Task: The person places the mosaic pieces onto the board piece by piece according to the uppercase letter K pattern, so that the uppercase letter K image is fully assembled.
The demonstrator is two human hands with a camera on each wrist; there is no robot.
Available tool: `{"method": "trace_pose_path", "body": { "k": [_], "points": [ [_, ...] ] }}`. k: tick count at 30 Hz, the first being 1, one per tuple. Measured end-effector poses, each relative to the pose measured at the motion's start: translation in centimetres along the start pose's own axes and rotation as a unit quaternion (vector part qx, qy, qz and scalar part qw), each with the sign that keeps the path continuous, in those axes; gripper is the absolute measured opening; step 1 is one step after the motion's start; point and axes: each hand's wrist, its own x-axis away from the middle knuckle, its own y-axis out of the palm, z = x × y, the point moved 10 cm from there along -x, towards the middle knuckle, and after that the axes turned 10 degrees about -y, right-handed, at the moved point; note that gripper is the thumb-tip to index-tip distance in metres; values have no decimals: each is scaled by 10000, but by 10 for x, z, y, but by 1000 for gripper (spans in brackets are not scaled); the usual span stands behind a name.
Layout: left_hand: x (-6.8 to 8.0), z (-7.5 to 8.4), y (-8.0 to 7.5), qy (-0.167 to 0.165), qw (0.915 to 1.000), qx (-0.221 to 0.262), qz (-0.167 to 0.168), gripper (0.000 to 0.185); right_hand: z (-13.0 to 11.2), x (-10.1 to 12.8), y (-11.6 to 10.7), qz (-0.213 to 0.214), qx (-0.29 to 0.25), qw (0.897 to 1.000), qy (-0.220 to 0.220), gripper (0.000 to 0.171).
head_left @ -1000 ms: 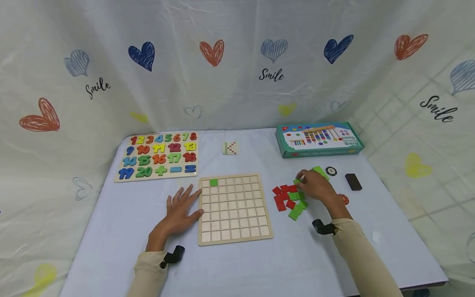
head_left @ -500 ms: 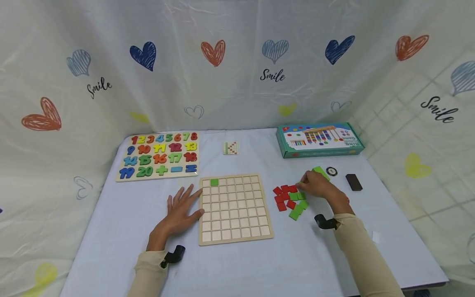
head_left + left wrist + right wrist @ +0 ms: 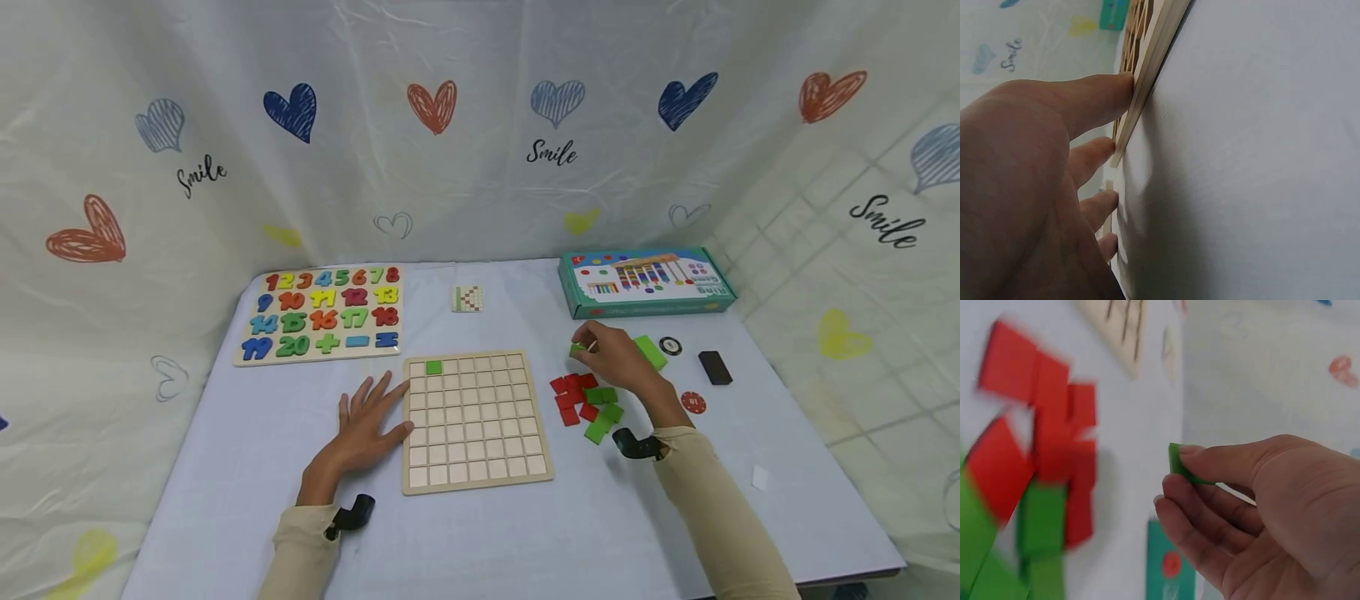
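A wooden grid board (image 3: 476, 421) lies in the middle of the table with one green tile (image 3: 433, 367) in its top row. My left hand (image 3: 365, 427) lies flat beside the board's left edge, fingers straight and touching the board edge (image 3: 1147, 69). My right hand (image 3: 611, 354) is lifted above a pile of red and green tiles (image 3: 587, 403) and pinches a green tile (image 3: 1179, 464) between thumb and fingers; the same green tile (image 3: 577, 351) shows at its fingertips in the head view.
A number puzzle board (image 3: 322, 314) sits at the back left, a small pattern card (image 3: 467, 298) behind the grid. A teal box (image 3: 645, 280) stands at the back right. A black disc (image 3: 670, 345), a black block (image 3: 714, 367) and a red chip (image 3: 693, 403) lie to the right.
My right hand has risen from the pile with a green tile and moved left and away from me. The left hand has stayed in place.
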Motion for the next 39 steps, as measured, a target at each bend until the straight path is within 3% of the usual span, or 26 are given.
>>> {"method": "trace_pose_path", "body": {
  "k": [4,8,16,26,33,39],
  "points": [
    [0,-1,-1,-14,10000,24,13,76,-49,-24,14,26,-289,9978,-597,25],
    [0,-1,-1,-3,10000,32,23,75,-93,-41,40,-282,-555,9928,-1024,22],
    [-1,-1,1,-4,10000,-30,22,75,-141,-56,93,-807,-619,9858,-1335,20],
    [1,1,-1,55,9999,-81,22,75,-169,-70,135,-749,-367,9839,-1581,19],
    [1,1,-1,36,10000,-71,35,75,-170,-75,156,-848,-238,9830,-1613,16],
    [2,3,0,34,10000,-83,32,75,-167,-75,159,-901,-203,9831,-1584,14]
  ]
}}
